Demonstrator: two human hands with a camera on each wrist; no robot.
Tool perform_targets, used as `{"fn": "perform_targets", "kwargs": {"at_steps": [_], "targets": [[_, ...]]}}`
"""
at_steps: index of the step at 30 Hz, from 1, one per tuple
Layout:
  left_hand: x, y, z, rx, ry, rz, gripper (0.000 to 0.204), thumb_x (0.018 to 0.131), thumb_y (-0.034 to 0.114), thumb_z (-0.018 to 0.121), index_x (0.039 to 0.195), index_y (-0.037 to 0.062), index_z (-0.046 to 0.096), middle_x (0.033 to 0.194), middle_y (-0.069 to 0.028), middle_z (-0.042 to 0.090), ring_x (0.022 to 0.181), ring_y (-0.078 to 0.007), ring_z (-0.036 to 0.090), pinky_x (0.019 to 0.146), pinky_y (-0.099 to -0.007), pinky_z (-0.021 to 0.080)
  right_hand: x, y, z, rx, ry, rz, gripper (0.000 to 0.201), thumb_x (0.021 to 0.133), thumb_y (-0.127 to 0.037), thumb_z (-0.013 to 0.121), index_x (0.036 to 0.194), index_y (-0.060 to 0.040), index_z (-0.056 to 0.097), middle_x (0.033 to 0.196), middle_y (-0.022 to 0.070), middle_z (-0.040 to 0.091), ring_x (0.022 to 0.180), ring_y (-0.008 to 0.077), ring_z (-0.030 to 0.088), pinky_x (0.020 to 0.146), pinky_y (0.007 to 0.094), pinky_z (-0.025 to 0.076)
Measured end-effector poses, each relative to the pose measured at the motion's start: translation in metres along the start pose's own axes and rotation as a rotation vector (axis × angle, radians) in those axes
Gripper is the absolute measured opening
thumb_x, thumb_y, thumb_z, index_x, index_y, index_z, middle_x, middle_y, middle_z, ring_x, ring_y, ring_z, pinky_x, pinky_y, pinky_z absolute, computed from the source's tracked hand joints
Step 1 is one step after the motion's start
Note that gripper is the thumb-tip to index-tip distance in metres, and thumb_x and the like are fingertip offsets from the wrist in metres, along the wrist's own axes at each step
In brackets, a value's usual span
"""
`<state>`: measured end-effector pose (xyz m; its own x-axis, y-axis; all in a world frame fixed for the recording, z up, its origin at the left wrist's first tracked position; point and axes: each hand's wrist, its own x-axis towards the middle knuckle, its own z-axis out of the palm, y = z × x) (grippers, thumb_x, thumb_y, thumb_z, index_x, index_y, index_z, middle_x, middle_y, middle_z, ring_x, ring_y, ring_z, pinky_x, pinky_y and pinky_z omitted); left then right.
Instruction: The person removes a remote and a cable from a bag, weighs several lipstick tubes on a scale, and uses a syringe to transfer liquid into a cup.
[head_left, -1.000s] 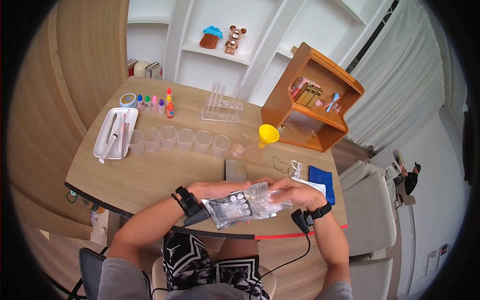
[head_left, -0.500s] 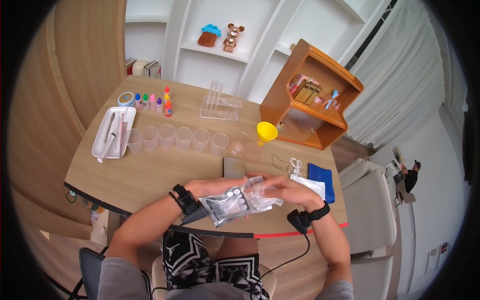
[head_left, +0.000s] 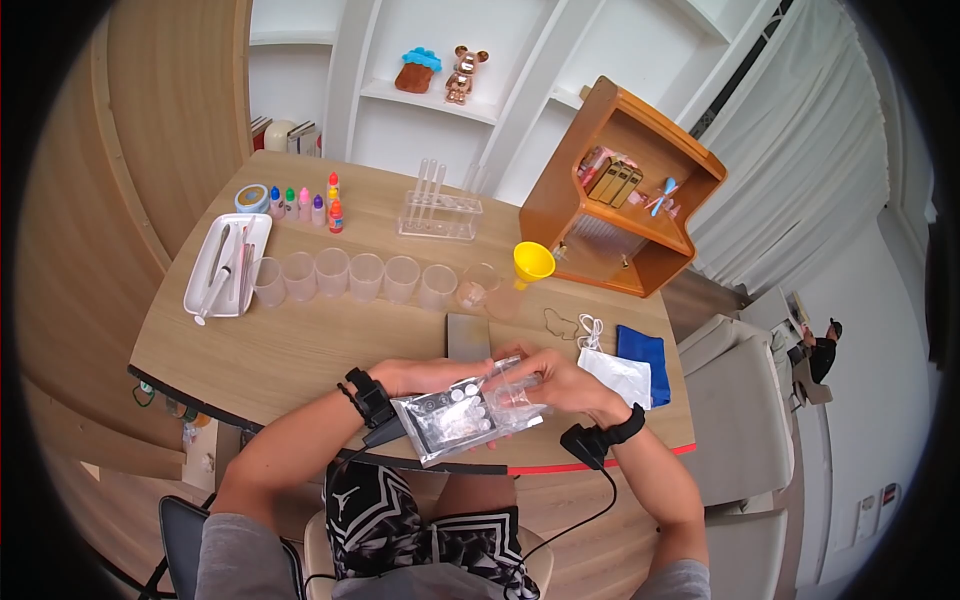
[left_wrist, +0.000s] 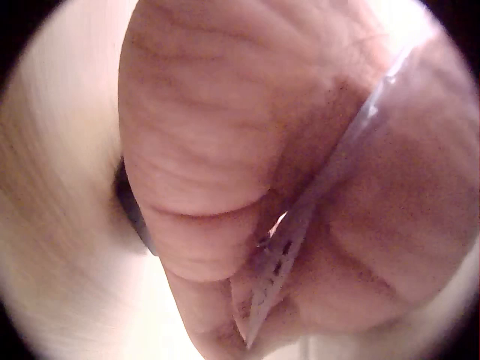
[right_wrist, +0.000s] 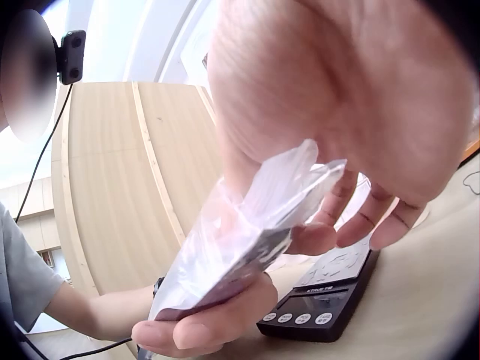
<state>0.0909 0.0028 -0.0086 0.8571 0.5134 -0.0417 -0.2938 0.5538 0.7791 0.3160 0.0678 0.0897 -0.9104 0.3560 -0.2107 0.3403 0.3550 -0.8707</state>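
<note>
A clear plastic bag [head_left: 452,424] with a dark panel and round white marks lies tilted over the table's front edge. My left hand [head_left: 428,376] grips it from the far side; in the left wrist view the bag's edge [left_wrist: 281,255] runs between the folds of the left hand [left_wrist: 217,150]. The fingers of my right hand [head_left: 565,384] pinch the crumpled right end. In the right wrist view the right hand [right_wrist: 352,97] arches over the bag [right_wrist: 225,247], its thumb partly hidden behind the plastic, while left-hand fingers [right_wrist: 214,322] support it from below.
A dark flat scale [head_left: 467,338] lies just beyond the hands. Farther back stand several clear cups [head_left: 366,277], a yellow funnel [head_left: 534,261], a tube rack [head_left: 438,216], small bottles [head_left: 305,204] and a white tray [head_left: 203,262]. A blue cloth [head_left: 642,362] lies right.
The bag has shifted slightly left and tilted, showing more of its dark panel. My right hand has moved a little left, its fingers changing position at the bag's right end.
</note>
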Motion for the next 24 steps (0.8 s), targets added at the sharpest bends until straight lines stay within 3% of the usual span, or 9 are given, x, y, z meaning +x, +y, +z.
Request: {"fn": "perform_targets", "kwargs": {"at_steps": [7, 12, 13, 14, 16, 20, 22, 23, 24], "targets": [[0.001, 0.003, 0.006, -0.071, -0.025, 0.020, 0.077, 0.107, 0.060, 0.030, 0.145, -0.0045, 0.043, 0.131, -0.0233, 0.064, 0.110, -0.0312, 0.069, 0.093, -0.0393, 0.059, 0.005, -0.005, 0.006, -0.041, 0.061, -0.119, 0.033, 0.081, -0.008, 0.083, 0.114, -0.0130, 0.079, 0.146, 0.0115, 0.050, 0.130, 0.0261, 0.049, 0.114, 0.0386, 0.036], [-0.006, 0.010, 0.015, -0.110, -0.028, 0.042, 0.079, 0.106, 0.062, 0.030, 0.147, -0.0050, 0.042, 0.132, -0.0238, 0.063, 0.112, -0.0322, 0.069, 0.093, -0.0394, 0.058, -0.007, -0.019, -0.005, 0.186, -0.064, -0.045, 0.038, 0.097, -0.014, 0.064, 0.134, -0.0067, 0.066, 0.154, 0.0138, 0.043, 0.145, 0.0285, 0.038, 0.117, 0.0403, 0.033], [-0.007, 0.013, 0.020, -0.085, 0.007, 0.088, 0.077, 0.106, 0.062, 0.031, 0.152, 0.0009, 0.035, 0.136, -0.0247, 0.060, 0.116, -0.0352, 0.067, 0.096, -0.0427, 0.057, -0.011, -0.013, -0.010, 0.260, -0.128, -0.031, 0.040, 0.103, -0.008, 0.051, 0.141, -0.0056, 0.059, 0.158, 0.0136, 0.041, 0.148, 0.0288, 0.033, 0.119, 0.0402, 0.030], [-0.008, 0.014, 0.024, -0.059, 0.041, 0.132, 0.076, 0.105, 0.062, 0.032, 0.157, 0.0068, 0.029, 0.139, -0.0255, 0.057, 0.119, -0.0383, 0.065, 0.099, -0.0460, 0.056, -0.016, -0.016, -0.011, 0.260, -0.130, -0.029, 0.040, 0.103, -0.008, 0.051, 0.141, -0.0056, 0.059, 0.158, 0.0136, 0.041, 0.148, 0.0288, 0.033, 0.119, 0.0402, 0.030], [-0.006, 0.013, 0.024, -0.045, 0.071, 0.138, 0.075, 0.105, 0.061, 0.033, 0.158, 0.0082, 0.028, 0.139, -0.0262, 0.057, 0.120, -0.0387, 0.064, 0.100, -0.0462, 0.055, -0.023, -0.023, -0.010, 0.560, -0.139, 0.141, 0.039, 0.104, -0.008, 0.049, 0.141, -0.0046, 0.060, 0.157, 0.0135, 0.042, 0.148, 0.0270, 0.035, 0.120, 0.0393, 0.029], [-0.001, 0.005, 0.009, -0.136, -0.022, 0.080, 0.074, 0.106, 0.059, 0.033, 0.157, 0.0049, 0.029, 0.140, -0.0293, 0.055, 0.124, -0.0404, 0.061, 0.105, -0.0472, 0.051, -0.029, -0.021, -0.013, 0.475, -0.031, 0.133, 0.038, 0.101, -0.003, 0.053, 0.138, -0.0022, 0.061, 0.154, 0.0127, 0.047, 0.142, 0.0243, 0.044, 0.117, 0.0376, 0.035], [-0.004, 0.005, 0.007, -0.172, -0.032, 0.067, 0.075, 0.106, 0.058, 0.033, 0.155, 0.0017, 0.031, 0.140, -0.0304, 0.055, 0.124, -0.0408, 0.061, 0.107, -0.0477, 0.050, -0.032, -0.023, -0.015, 0.412, 0.196, 0.025, 0.034, 0.096, 0.001, 0.060, 0.129, -0.0021, 0.066, 0.148, 0.0125, 0.054, 0.132, 0.0217, 0.054, 0.111, 0.0348, 0.042], [-0.004, 0.005, 0.006, -0.208, -0.045, 0.052, 0.075, 0.107, 0.057, 0.032, 0.154, -0.0014, 0.032, 0.140, -0.0314, 0.054, 0.124, -0.0412, 0.060, 0.108, -0.0483, 0.048, -0.031, -0.019, -0.018, 0.366, 0.302, -0.004, 0.026, 0.093, 0.001, 0.067, 0.118, -0.0027, 0.070, 0.128, 0.0093, 0.067, 0.112, 0.0153, 0.064, 0.097, 0.0292, 0.050], [-0.004, 0.005, 0.006, -0.207, -0.046, 0.052, 0.075, 0.107, 0.057, 0.032, 0.154, -0.0014, 0.032, 0.140, -0.0314, 0.054, 0.124, -0.0412, 0.060, 0.108, -0.0483, 0.048, -0.033, -0.019, -0.021, 0.365, 0.303, -0.004, 0.026, 0.093, 0.001, 0.067, 0.118, -0.0027, 0.070, 0.128, 0.0093, 0.067, 0.112, 0.0153, 0.064, 0.097, 0.0292, 0.050]]}}
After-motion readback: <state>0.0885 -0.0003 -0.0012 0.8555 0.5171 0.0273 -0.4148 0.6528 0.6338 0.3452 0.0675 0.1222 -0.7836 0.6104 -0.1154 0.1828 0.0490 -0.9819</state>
